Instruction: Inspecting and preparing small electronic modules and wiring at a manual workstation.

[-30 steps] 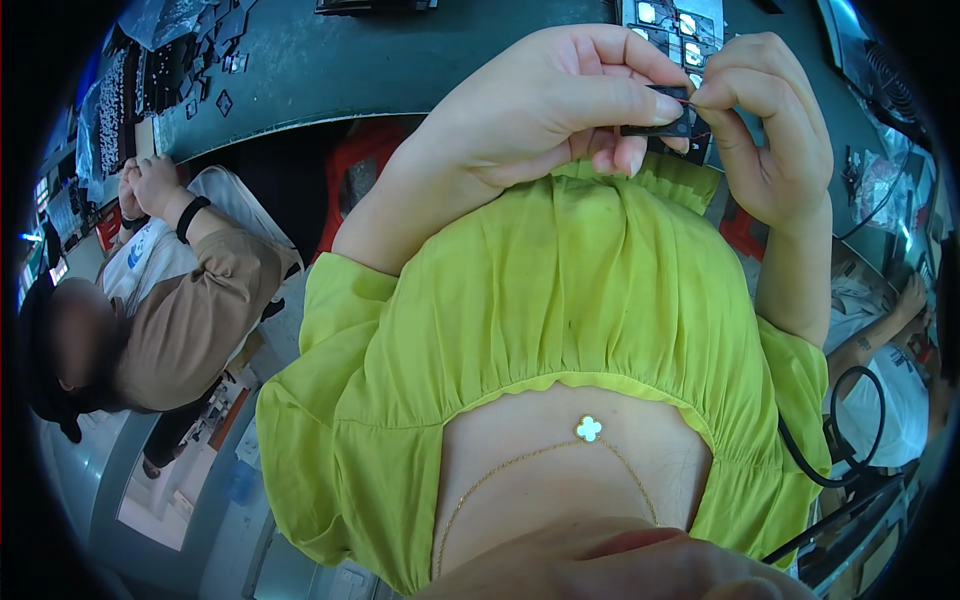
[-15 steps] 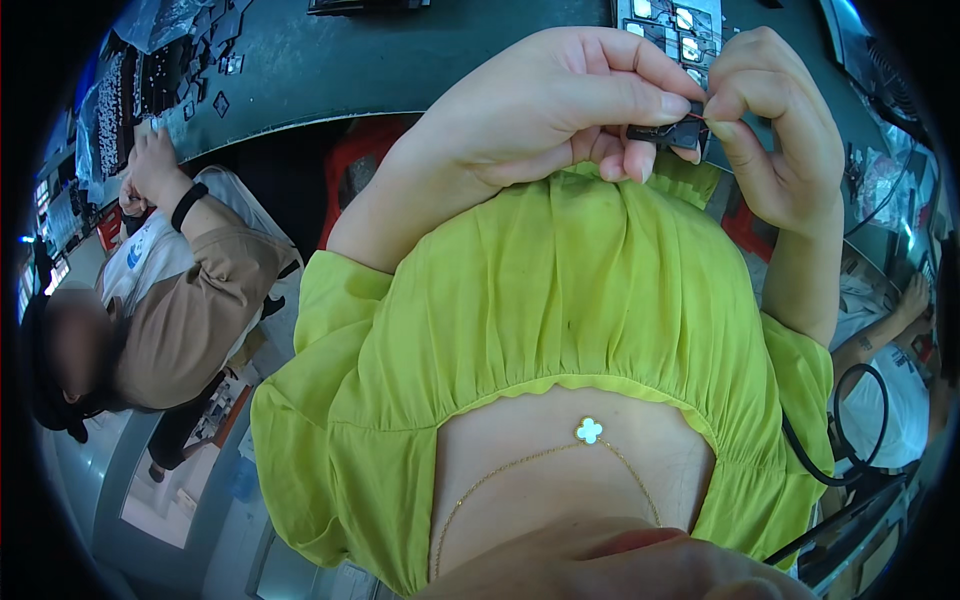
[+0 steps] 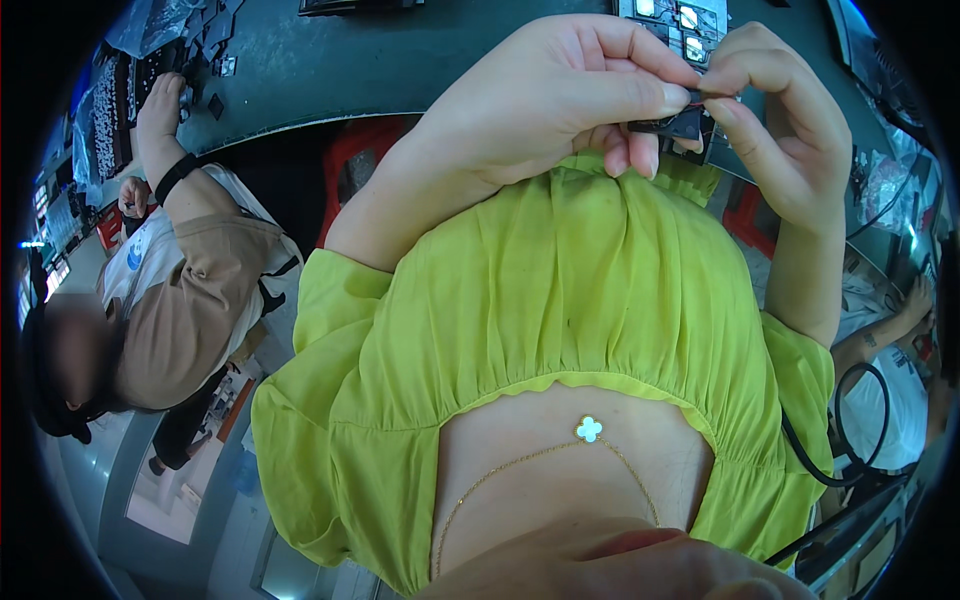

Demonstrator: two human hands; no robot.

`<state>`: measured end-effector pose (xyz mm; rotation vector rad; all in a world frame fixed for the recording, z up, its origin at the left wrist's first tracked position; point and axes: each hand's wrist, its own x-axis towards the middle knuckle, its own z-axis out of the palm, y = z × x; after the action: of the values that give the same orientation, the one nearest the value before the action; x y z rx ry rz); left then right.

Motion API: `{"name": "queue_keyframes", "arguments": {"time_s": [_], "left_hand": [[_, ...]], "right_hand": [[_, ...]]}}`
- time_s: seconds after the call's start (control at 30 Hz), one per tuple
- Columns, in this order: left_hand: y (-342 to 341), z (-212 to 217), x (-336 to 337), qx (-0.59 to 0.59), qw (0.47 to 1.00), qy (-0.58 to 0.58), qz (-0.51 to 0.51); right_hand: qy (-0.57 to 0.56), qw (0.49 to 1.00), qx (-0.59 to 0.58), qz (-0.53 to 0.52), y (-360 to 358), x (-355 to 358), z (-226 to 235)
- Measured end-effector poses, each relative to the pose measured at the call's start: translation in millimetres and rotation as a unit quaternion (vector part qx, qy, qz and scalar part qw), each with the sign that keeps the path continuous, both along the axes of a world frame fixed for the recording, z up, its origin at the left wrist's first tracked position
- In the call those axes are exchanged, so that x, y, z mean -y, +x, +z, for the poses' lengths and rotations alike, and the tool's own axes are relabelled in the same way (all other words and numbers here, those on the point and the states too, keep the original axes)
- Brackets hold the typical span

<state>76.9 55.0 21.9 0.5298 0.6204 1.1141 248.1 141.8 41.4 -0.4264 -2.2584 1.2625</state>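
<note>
At the top of the head view, my left hand (image 3: 590, 88) is closed in a pinch around a small flat black part (image 3: 680, 126) with thin wires, red among them. Facing it, my right hand (image 3: 790, 130) pinches a short dark piece (image 3: 712, 97) between thumb and index finger. The fingertips of both hands almost meet at this piece, and I cannot make out whether it is a wire or a strip. Fingers hide much of the black part. Just beyond my hands lies a tray (image 3: 717, 20) holding several small pieces with shiny square faces.
The dark green tabletop (image 3: 400, 65) curves across the front. At left, a co-worker's hand (image 3: 160, 105) reaches to dark parts on the table. Clear plastic bags (image 3: 885, 180) lie at right, and a black cable (image 3: 885, 420) loops beside my right side. A red stool (image 3: 345, 160) stands below the table edge.
My right hand has shifted slightly right, and a dark piece now shows between the fingertips. The black part has tilted a little. The co-worker's hand at left has moved farther onto the table.
</note>
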Motion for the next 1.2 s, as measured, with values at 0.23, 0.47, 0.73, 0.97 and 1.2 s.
{"name": "queue_keyframes", "arguments": {"time_s": [0.23,0.47,0.73,0.97,1.2], "left_hand": [[-2.8,8.2,-1.7,0.018,0.997,-0.062,-0.047],[-1.4,-0.5,-5.7,0.016,0.999,0.021,-0.018],[-0.8,1.0,-2.0,-0.089,0.995,0.053,0.008],[-1.5,20.1,-3.1,-0.213,0.977,0.026,-0.008],[-4.0,11.0,-8.8,-0.240,0.970,0.009,0.031]], "right_hand": [[0.134,0.987,-0.026,0.087,3.0,-11.8,2.7],[0.076,0.996,0.038,0.023,3.3,-7.1,11.9],[-0.012,0.996,0.081,-0.025,-1.4,3.7,11.1],[-0.116,0.984,0.122,-0.062,-5.3,6.1,17.0],[-0.158,0.977,0.127,-0.060,-10.5,-4.3,14.1]]}}
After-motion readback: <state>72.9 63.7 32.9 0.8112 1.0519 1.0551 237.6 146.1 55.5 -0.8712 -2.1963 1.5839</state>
